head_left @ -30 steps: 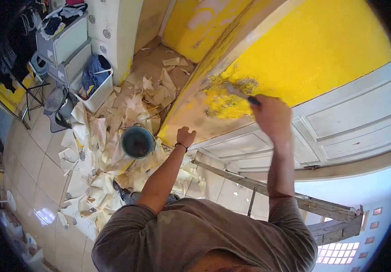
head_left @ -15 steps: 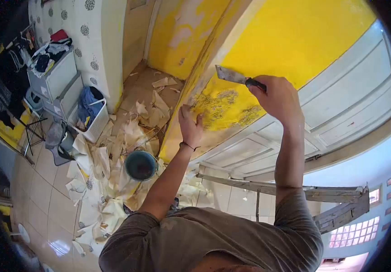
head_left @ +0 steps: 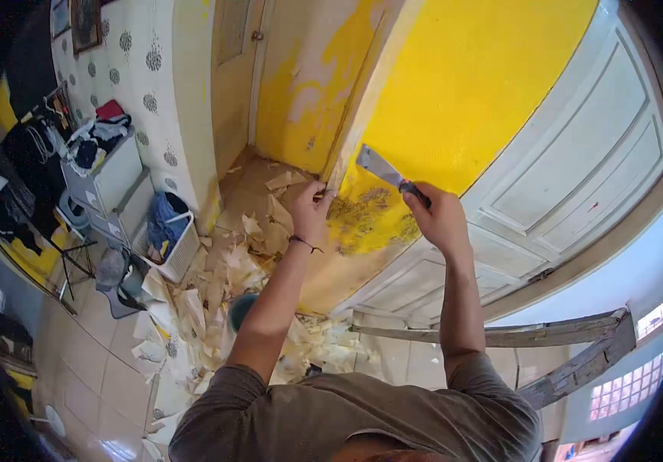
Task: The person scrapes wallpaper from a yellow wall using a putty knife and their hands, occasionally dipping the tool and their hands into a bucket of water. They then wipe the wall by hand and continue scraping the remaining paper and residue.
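Note:
My right hand (head_left: 439, 219) is closed around the dark handle of a paint scraper (head_left: 380, 165). Its flat metal blade lies against the yellow wall (head_left: 454, 85), close to the wall's left corner. Below the blade, a rough dark patch (head_left: 370, 212) marks the yellow paint. My left hand (head_left: 311, 212) is at the corner edge, left of that patch. Its fingers are bent, with thumb and forefinger drawn together at the edge; whatever is between them is too small to make out.
Torn wallpaper scraps (head_left: 208, 308) litter the floor around a bucket (head_left: 243, 310), partly hidden by my left arm. A white laundry basket (head_left: 173, 250) and grey drawers (head_left: 104, 181) stand left. A white panelled door (head_left: 570, 162) and a wooden beam (head_left: 531, 333) are right.
The scraper has shifted left along the wall toward the corner. My left hand has gone from resting with its thumb apart to bent fingers at the edge. The camera view has turned slightly.

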Tool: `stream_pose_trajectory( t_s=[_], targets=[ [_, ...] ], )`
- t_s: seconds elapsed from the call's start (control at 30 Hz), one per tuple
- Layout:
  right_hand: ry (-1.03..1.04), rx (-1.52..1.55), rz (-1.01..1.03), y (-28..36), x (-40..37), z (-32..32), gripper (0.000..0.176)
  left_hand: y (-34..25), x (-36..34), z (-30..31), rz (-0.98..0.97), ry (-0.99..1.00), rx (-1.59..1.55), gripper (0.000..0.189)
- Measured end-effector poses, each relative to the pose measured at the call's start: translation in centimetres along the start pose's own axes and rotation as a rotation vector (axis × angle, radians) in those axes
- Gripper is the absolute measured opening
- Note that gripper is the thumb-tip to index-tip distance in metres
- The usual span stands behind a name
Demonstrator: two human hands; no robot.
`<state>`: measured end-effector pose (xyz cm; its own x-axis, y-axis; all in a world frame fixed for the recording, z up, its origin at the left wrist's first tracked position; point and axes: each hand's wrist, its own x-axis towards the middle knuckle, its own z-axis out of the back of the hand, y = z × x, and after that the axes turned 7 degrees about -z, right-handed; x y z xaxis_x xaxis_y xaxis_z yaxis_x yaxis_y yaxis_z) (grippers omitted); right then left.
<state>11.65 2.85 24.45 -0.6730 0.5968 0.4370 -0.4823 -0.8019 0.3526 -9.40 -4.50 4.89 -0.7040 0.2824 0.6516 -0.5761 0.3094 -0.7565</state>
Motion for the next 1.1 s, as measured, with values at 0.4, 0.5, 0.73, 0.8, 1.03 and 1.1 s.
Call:
stream_pose_trajectory(
  t_s=[0.4, 0.5, 0.73, 0.8, 1.03, 1.1],
  targets=[
    [-0.001, 0.122, -0.102, 1.4, -0.2, -0.2, 0.028, -4.4, 3.6, -1.1, -0.063, -0.065, -0.073, 0.032],
    [0.014, 0.161, -0.119, 1.4, 1.0, 0.7, 0.027, -6.2, 6.4, -1.3, -0.146, -0.068, 0.08, 0.03],
    [-0.036, 0.304, -0.028, 1.4, 2.9, 1.3, 0.03, -7.9, 8.5, 0.2, -0.284, -0.054, 0.169, 0.017],
    [-0.014, 0.335, -0.02, 1.4, 3.0, 0.9, 0.03, -8.8, 8.3, -0.1, -0.293, -0.076, 0.149, 0.014],
    [-0.087, 0.587, -0.148, -2.5, -0.7, -2.5, 0.033, -9.1, 9.6, 1.7, -0.404, -0.074, 0.153, 0.008],
    [-0.089, 0.579, -0.184, -3.1, -2.7, -3.3, 0.033, -9.3, 10.3, 2.5, -0.395, -0.059, 0.124, 0.008]
  ],
)
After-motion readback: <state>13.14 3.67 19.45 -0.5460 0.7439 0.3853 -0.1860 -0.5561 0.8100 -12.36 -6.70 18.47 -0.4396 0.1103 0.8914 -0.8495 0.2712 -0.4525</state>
